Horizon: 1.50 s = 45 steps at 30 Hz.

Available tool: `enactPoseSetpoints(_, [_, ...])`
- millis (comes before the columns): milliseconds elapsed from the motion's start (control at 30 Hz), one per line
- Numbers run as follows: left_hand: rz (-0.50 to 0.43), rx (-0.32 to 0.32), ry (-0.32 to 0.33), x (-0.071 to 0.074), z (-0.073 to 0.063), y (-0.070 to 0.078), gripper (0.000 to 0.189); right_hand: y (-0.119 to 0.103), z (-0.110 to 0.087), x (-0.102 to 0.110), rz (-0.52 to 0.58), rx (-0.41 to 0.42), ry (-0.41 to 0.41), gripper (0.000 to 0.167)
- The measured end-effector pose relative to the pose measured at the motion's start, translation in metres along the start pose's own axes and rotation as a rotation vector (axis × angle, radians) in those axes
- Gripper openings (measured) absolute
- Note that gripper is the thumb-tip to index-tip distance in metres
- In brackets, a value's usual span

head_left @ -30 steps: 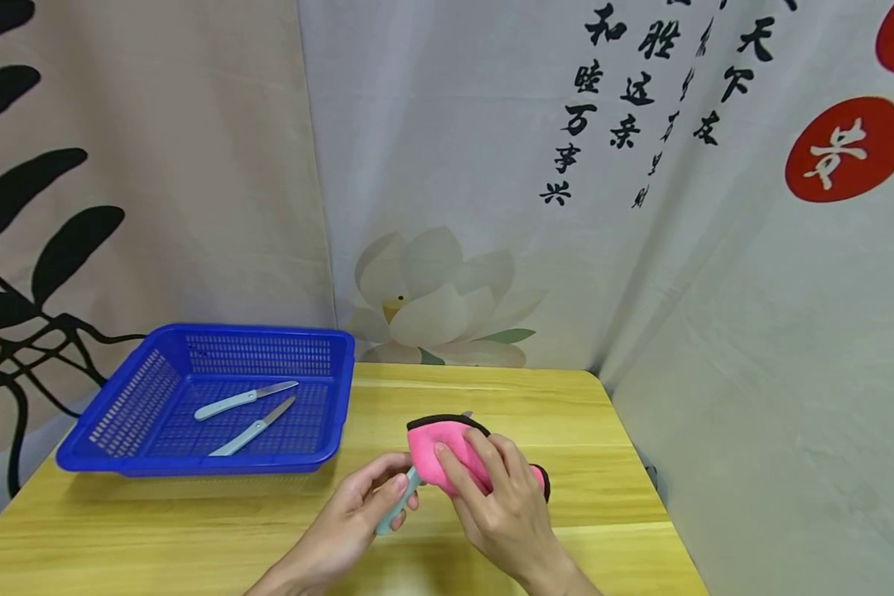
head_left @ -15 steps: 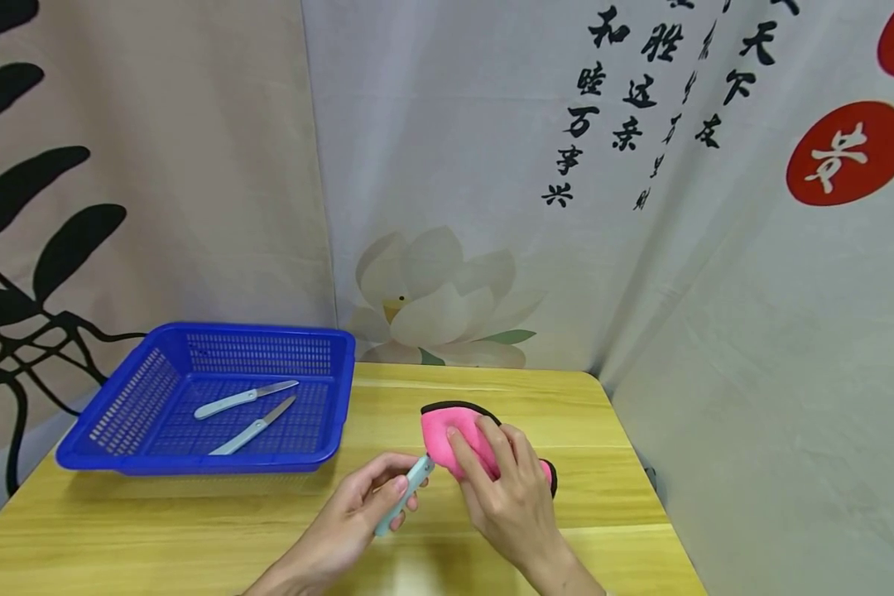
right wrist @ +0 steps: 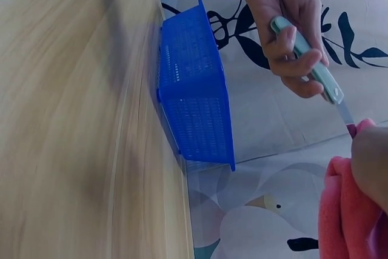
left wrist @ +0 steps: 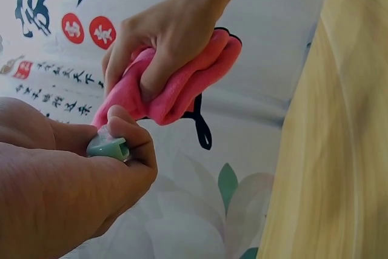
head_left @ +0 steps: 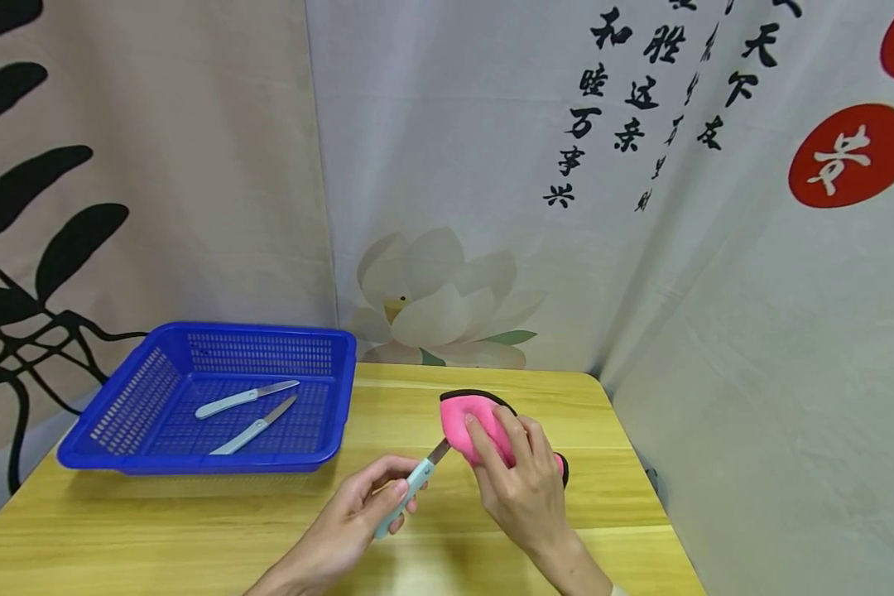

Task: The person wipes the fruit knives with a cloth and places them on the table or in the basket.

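My left hand (head_left: 368,505) grips a small knife (head_left: 410,495) by its pale mint handle, the blade pointing away to the upper right. A folded pink cloth (head_left: 477,422) with black edging is pinched in my right hand (head_left: 521,488). The cloth covers the outer part of the blade; a stretch of bare metal shows between handle and cloth. In the left wrist view a black hanging loop (left wrist: 204,133) dangles from the cloth, and the handle's butt end faces the camera. The right wrist view shows the fingers (right wrist: 291,65) curled round the handle.
A blue plastic basket (head_left: 328,451) stands at the table's left back, with two similar knives (head_left: 227,404) lying in it. The wooden table (head_left: 603,530) ends at a printed curtain (head_left: 477,165) behind and to the right.
My right hand has slid the cloth up and to the right along the blade, toward its tip, baring the metal near the handle. The left hand has stayed almost still.
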<state>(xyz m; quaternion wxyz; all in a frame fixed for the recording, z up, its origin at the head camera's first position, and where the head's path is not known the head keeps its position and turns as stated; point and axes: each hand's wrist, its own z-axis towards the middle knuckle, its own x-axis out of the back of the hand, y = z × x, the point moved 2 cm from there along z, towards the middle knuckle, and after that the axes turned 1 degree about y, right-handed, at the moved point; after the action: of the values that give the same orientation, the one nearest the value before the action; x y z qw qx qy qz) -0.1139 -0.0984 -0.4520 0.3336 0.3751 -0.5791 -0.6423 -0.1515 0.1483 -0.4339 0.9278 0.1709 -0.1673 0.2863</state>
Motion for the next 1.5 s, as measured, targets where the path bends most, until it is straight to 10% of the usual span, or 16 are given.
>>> enactPoseSetpoints(533, [-0.037, 0.076, 0.072, 0.003, -0.002, 0.000, 0.048, 0.021, -0.001, 0.006, 0.001, -0.087, 0.021, 0.035])
enactPoseSetpoints(800, [-0.083, 0.076, 0.107, -0.001, 0.001, 0.001, 0.048, -0.009, 0.007, 0.012, 0.115, 0.058, 0.076, 0.031])
enactPoseSetpoints(1033, [-0.093, 0.045, 0.083, -0.006, 0.003, 0.003, 0.048, -0.027, 0.006, 0.012, 0.154, 0.150, 0.036, 0.028])
enactPoseSetpoints(1500, [-0.043, 0.027, 0.030, -0.004, 0.001, 0.004, 0.043, -0.017, 0.003, 0.009, 0.058, 0.083, -0.017, 0.033])
